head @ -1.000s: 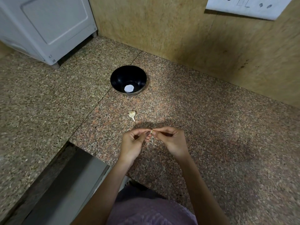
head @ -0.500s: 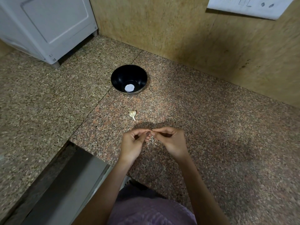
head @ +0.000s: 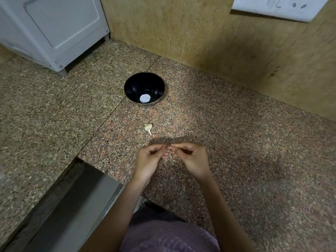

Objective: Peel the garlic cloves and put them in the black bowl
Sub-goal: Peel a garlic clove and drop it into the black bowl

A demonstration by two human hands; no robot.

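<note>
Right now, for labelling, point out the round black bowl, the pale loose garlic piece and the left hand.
round black bowl [head: 133, 88], head view, inner wall
pale loose garlic piece [head: 148, 126], head view, rounded body
left hand [head: 148, 160], head view, middle of the hand

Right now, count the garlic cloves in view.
2. One pale, tailed garlic clove lies on the speckled granite counter, short of the black bowl; a second clove, mostly hidden, is pinched between left hand and right hand.

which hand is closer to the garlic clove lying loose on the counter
Left. The left hand is just behind the loose clove, on the person's side; the right hand lies further off to the right. Both pinch a second clove.
</note>
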